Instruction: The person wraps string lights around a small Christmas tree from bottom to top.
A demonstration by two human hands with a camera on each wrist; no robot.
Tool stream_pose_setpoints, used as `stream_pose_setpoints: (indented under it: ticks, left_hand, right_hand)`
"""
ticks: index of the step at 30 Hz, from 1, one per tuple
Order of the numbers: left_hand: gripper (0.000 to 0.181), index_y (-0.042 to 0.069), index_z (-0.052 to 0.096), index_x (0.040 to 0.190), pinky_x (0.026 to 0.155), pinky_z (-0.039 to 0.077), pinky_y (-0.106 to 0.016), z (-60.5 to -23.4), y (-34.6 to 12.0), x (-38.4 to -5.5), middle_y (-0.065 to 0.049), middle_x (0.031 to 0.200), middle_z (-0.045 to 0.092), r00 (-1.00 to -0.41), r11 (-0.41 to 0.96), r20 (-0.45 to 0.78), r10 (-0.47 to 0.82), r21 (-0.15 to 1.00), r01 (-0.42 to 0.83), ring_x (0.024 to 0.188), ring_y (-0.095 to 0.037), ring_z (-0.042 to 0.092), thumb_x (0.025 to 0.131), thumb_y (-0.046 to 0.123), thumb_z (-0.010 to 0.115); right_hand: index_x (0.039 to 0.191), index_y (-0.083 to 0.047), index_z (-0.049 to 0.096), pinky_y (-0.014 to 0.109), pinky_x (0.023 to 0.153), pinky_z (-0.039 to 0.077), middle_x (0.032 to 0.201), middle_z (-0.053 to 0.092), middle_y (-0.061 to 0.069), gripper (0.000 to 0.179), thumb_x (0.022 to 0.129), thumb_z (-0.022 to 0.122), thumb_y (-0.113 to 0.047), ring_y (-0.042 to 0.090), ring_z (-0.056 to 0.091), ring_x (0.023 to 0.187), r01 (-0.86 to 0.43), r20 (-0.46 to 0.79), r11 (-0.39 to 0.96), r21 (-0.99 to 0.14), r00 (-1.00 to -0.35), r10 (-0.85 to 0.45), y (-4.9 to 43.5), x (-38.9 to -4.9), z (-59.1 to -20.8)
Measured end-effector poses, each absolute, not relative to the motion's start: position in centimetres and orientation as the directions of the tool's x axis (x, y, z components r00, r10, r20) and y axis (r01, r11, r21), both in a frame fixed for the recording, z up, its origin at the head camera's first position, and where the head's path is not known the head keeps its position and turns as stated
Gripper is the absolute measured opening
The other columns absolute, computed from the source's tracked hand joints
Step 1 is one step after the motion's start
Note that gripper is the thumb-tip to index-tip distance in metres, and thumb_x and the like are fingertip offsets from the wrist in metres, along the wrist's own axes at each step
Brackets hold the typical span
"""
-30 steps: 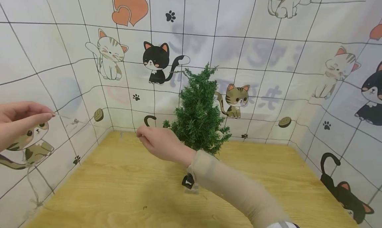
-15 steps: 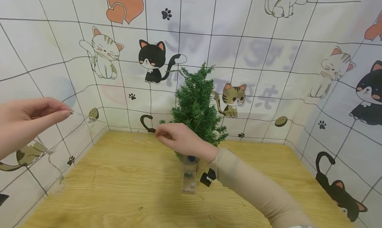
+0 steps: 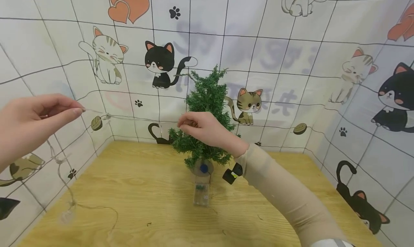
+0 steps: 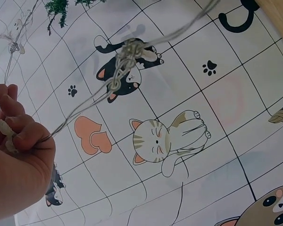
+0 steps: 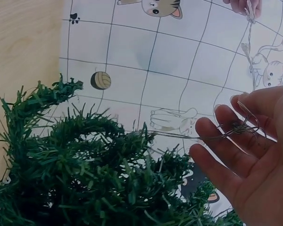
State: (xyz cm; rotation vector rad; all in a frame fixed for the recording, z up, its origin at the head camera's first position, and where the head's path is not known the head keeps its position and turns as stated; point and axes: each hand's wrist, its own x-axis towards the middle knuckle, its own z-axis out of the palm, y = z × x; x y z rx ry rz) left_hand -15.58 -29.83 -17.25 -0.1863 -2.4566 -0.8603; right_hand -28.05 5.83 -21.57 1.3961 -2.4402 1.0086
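In the head view my left hand pinches a thin knotted string at the left. It stretches nearly straight across to my right hand, which holds it between thumb and fingertips in front of the green artificial tree. The right wrist view shows the string's knotted, wire-like strands lying across the right fingers and running on to the branches. A thick knot hangs near the left hand in the left wrist view. Below that hand, a loose length with clear bits trails down to the table.
The tree stands on a round base with a blue spot. A small clear box lies before it on the wooden table. A cat-patterned cloth surrounds the back and sides. Small scraps dot the tabletop.
Both hands have moved up and right in view, the right one now over the tree's front. The string between them has been drawn nearly taut. The view has shifted slightly.
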Motion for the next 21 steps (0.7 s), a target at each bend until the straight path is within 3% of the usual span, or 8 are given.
stream_pose_setpoints:
  ticks: [3, 6, 11, 15, 21]
  left_hand:
    - [0.016, 0.017, 0.071, 0.104, 0.064, 0.035, -0.014, -17.4, -29.8, -15.6, 0.017, 0.084, 0.069, -0.839, 0.768, 0.543, -0.042, 0.554, 0.321, 0.078, 0.000, 0.051, 0.094, 0.028, 0.066]
    - [0.017, 0.017, 0.070, 0.105, 0.060, 0.034, -0.018, -17.8, -29.7, -15.6, 0.017, 0.084, 0.069, -0.848, 0.781, 0.528, -0.037, 0.545, 0.305, 0.075, -0.003, 0.048, 0.094, 0.030, 0.066]
    - [0.016, 0.019, 0.070, 0.104, 0.052, 0.032, -0.024, -18.8, -29.1, -15.2, 0.011, 0.075, 0.065, -0.862, 0.815, 0.507, 0.012, 0.495, 0.302, 0.065, -0.008, 0.047, 0.094, 0.030, 0.066]
    - [0.006, 0.022, 0.071, 0.098, 0.048, 0.031, -0.026, -19.4, -28.0, -15.1, 0.002, 0.069, 0.060, -0.838, 0.806, 0.538, 0.093, 0.454, 0.381, 0.058, -0.012, 0.045, 0.093, 0.023, 0.068]
    - [0.013, 0.026, 0.071, 0.093, 0.051, 0.029, -0.022, -20.5, -26.1, -15.5, 0.013, 0.072, 0.057, -0.745, 0.815, 0.601, 0.288, 0.254, 0.520, 0.059, -0.007, 0.041, 0.090, 0.014, 0.070]
  right_hand:
    - [0.107, -0.009, 0.067, 0.027, 0.070, 0.049, 0.092, 0.068, -0.003, 0.013, 0.098, 0.057, -0.011, 0.023, 0.065, 0.080, -0.807, 0.433, 0.325, -0.492, -0.551, -0.713, 5.7, -28.0, -21.7]
    - [0.107, -0.010, 0.067, 0.026, 0.070, 0.050, 0.093, 0.068, -0.005, 0.013, 0.098, 0.058, -0.012, 0.018, 0.065, 0.080, -0.806, 0.409, 0.347, -0.479, -0.555, -0.724, 5.9, -27.7, -22.4]
    - [0.104, -0.014, 0.068, 0.023, 0.072, 0.048, 0.094, 0.068, -0.006, 0.011, 0.098, 0.058, -0.014, 0.004, 0.060, 0.079, -0.865, 0.331, 0.410, -0.291, -0.493, -0.805, 6.7, -27.2, -24.4]
    - [0.103, -0.016, 0.069, 0.024, 0.071, 0.048, 0.096, 0.067, -0.007, 0.011, 0.098, 0.059, -0.015, 0.002, 0.060, 0.080, -0.889, 0.312, 0.423, -0.176, -0.458, -0.832, 7.7, -26.8, -25.5]
    - [0.103, -0.013, 0.069, 0.024, 0.073, 0.050, 0.096, 0.069, -0.005, 0.011, 0.098, 0.059, -0.015, 0.005, 0.063, 0.085, -0.860, 0.278, 0.446, -0.246, -0.504, -0.818, 8.9, -27.3, -27.1]
